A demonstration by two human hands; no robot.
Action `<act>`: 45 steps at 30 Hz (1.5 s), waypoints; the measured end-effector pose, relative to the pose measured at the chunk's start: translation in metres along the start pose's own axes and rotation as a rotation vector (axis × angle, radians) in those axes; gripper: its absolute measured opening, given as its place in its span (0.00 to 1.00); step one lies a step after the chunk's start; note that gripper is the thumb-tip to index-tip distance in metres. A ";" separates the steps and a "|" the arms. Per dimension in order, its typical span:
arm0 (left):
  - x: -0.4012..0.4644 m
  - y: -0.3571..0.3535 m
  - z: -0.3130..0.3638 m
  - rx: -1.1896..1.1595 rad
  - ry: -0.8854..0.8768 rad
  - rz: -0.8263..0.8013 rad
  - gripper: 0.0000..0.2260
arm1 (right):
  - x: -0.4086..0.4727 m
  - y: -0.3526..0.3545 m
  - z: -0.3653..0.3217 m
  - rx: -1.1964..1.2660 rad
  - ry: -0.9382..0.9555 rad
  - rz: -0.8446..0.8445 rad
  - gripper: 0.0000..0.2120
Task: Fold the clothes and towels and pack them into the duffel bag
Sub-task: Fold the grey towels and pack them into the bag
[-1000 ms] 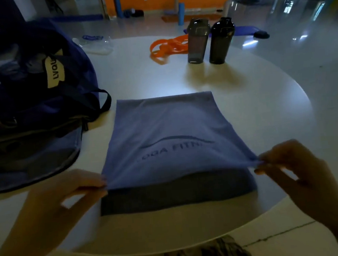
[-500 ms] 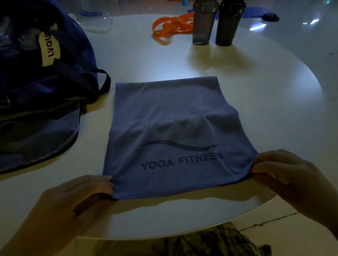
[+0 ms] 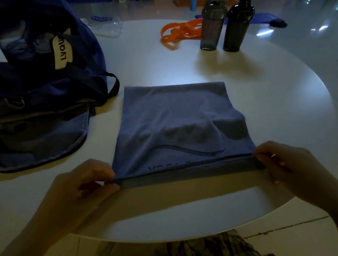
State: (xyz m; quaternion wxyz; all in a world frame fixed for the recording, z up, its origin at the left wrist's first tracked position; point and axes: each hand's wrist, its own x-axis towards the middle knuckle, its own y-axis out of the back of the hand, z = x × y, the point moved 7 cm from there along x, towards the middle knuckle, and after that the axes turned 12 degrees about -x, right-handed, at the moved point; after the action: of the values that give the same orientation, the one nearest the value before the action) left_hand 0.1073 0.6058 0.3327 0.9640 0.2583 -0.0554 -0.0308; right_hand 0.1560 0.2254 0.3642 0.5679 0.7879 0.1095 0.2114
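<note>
Head view: your left hand (image 3: 86,184) and right hand (image 3: 282,161) each pinch one near corner of the blue towel (image 3: 176,123), which lies on the white round tabletop (image 3: 275,95) close to its near edge, its near hem lifted and turned over so that the printed lettering is mostly hidden under the fold. The towel reads as a thin, soft, matte microfibre cloth, rectangular, already doubled, with a dark wave-shaped logo and shallow wrinkles across its middle; judge it light and limp, so it will sag between your hands unless you keep the hem taut, and it should slide easily on the smooth, glossy tabletop. The corners are the sound places to hold it for a square fold. The navy duffel bag (image 3: 32,69) stands open at the left edge of the tabletop, soft-sided, with dark webbing straps and a pale label, its flap lying flat toward the near side; the towel is just beside it, apart from the strap. Near the far edge stand two dark, rigid plastic shaker bottles (image 3: 226,23) and a flat orange band (image 3: 179,33), with a clear plastic piece (image 3: 107,26) further left.
</note>
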 end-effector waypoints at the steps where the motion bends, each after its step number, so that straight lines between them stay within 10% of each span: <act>1: 0.001 0.001 -0.001 -0.037 0.033 0.002 0.12 | 0.000 0.000 0.001 0.058 0.008 -0.022 0.15; 6: 0.010 -0.002 -0.001 -0.041 0.030 -0.001 0.11 | -0.001 0.011 0.006 0.242 -0.010 -0.047 0.26; 18: 0.010 -0.008 0.013 -0.079 0.062 -0.098 0.16 | 0.013 0.020 0.013 0.079 -0.042 0.153 0.04; 21: 0.009 -0.007 0.018 -0.169 0.065 -0.083 0.12 | 0.011 0.023 0.014 0.061 -0.074 0.169 0.13; 27: 0.015 -0.004 0.033 -0.132 0.005 -0.094 0.30 | 0.012 0.035 0.012 0.026 -0.133 0.266 0.06; 33: 0.036 0.021 0.054 -0.254 -0.071 0.095 0.10 | 0.027 0.061 0.002 0.004 -0.131 0.402 0.05; 45: 0.169 0.160 0.212 -0.003 -0.436 0.491 0.12 | 0.180 0.221 -0.036 -0.252 -0.027 0.707 0.12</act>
State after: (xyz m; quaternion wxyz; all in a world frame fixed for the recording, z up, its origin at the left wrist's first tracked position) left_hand 0.2535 0.6246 0.6105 0.9085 0.2229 -0.3213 0.1477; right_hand 0.2843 0.2571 0.6199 0.5537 0.7039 -0.2035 0.3957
